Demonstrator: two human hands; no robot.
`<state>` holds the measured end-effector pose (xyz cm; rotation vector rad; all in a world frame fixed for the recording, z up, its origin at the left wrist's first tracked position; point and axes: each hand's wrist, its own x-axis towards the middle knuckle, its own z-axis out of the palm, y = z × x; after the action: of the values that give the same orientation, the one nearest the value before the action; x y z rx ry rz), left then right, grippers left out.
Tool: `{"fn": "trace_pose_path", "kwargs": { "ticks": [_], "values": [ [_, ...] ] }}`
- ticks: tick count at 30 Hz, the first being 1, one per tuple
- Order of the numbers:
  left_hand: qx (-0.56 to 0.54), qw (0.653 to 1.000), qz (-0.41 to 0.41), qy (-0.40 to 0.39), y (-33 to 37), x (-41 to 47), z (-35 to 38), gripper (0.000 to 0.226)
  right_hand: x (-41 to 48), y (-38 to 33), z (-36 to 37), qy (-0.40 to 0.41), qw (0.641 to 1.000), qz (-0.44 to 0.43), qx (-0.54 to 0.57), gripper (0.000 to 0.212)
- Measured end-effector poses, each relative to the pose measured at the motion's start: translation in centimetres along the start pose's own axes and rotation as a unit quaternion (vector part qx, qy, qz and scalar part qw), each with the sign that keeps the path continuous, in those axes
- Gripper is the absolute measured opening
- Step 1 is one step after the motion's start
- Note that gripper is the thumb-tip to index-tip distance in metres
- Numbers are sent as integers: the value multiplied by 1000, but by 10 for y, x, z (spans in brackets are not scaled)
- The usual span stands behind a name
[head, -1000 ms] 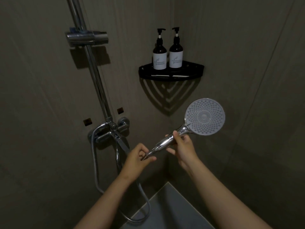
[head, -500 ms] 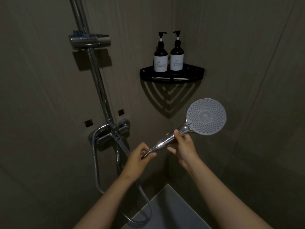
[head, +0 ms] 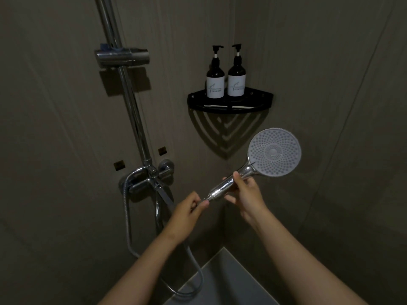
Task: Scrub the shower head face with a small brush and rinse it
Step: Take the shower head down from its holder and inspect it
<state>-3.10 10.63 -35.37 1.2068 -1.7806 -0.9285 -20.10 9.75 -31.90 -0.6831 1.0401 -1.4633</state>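
The right hand (head: 246, 194) grips the shower head (head: 274, 152) by its chrome handle, face toward the camera; at its eight o'clock, the left hand (head: 187, 211) pinches the hose (head: 126, 216) end.

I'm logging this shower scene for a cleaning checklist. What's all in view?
shower head: one, chrome handle with grey face, held up right of centre
hose: one, silver, looping below the mixer
mixer tap: one, chrome, on the left wall
riser rail: one, chrome, upright above the mixer
bracket: one, chrome, on the rail, empty
corner shelf: one, black, in the wall corner
pump bottles: two, dark with white labels, side by side on the shelf
left hand: pinching the hose end of the handle
right hand: gripping the handle
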Motion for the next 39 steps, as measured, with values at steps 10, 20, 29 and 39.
{"fn": "trace_pose_path", "kwargs": {
  "ticks": [10, 20, 29, 39],
  "values": [
    [-14, 999, 28, 18, -1, -3, -1, 21, -1, 0, 1, -5, 1000, -7, -8, 37],
    [-32, 998, -29, -37, -3, -4, 0, 29, 0, 0, 2, -4, 999, -12, -31, 33],
    [-25, 999, 30, -1, 1, -1, -4, 17, 3, -1, 1, 0, 1000, -5, -13, 32],
    [-46, 999, -9, -7, -1, 8, 2, 9, 11, 1, 5, 1, 1000, -9, -10, 36]
  ]
}}
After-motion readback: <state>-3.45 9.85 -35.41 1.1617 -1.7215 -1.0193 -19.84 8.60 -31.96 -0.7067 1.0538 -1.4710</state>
